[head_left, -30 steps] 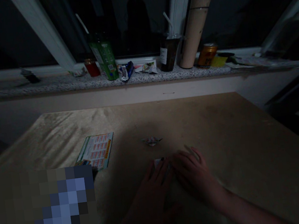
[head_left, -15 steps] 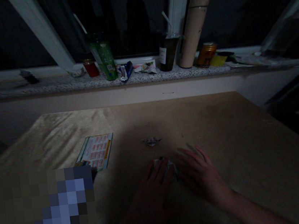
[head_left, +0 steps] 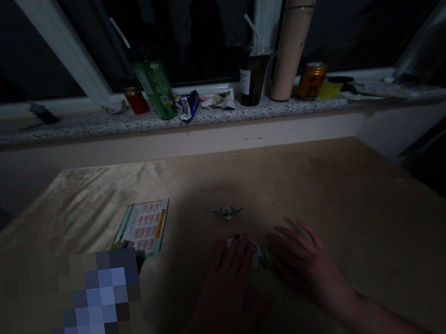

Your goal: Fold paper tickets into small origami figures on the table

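Note:
A small piece of printed paper lies on the table, partly covered by my left hand. That hand rests flat on it with the fingers stretched out. Just to the right, my right hand is held with its fingers apart, close to the paper's right edge and holding nothing I can see. Beyond both hands sits a folded paper triangle, its point toward me. Dim light and my own shadow hide the paper's details.
On the table's left lies a printed card; a blurred-out patch covers the lower left. Along the windowsill stand a green container, a red jar, a dark cup, a tall flask, an orange can and crumpled wrappers.
My right hand has shifted slightly right, away from the paper, so more of the paper shows. My left hand stays on it. The folded triangle has not visibly moved.

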A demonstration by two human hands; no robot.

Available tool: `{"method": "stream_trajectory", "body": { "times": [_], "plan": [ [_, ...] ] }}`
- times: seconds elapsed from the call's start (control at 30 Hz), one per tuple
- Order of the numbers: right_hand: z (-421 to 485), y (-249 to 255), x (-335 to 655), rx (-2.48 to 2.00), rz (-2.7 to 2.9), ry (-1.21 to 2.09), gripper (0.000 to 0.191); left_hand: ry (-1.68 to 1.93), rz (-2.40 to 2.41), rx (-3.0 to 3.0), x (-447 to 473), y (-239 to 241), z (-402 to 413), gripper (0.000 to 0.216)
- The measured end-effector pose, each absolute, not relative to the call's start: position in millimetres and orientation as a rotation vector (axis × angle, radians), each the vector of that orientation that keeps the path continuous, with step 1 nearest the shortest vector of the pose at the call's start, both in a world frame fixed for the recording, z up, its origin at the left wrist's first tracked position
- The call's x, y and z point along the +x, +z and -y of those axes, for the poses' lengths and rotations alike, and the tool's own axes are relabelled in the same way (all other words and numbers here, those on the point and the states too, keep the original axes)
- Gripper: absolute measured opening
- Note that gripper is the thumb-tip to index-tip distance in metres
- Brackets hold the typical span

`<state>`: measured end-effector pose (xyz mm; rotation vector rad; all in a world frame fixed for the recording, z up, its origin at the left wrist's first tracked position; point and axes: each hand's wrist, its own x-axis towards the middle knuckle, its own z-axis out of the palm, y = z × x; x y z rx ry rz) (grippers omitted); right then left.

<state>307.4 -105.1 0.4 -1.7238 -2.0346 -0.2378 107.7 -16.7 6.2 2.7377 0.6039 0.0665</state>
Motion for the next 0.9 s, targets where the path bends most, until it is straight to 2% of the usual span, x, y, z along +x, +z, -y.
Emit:
{"method": "stream_trajectory", "body": {
  "times": [0.3, 0.6, 0.9],
  "plan": [
    [110.3, -1.2, 301.5, -1.676, 2.088, -0.281, 0.029, 0.048, -0.601, 2.740, 107.3, 5.2, 17.0, 0.083],
    [108.1, -18.8, 304.2, -1.709, 2.113, -0.300, 0.022, 0.054, -0.622, 2.747, 104.3, 1.0, 16.7, 0.076],
    [106.4, -1.9, 305.5, -1.724, 2.087, -0.217, 0.027, -0.016, -0.588, 2.766, 90.1, 7.7, 15.7, 0.083]
  ]
}}
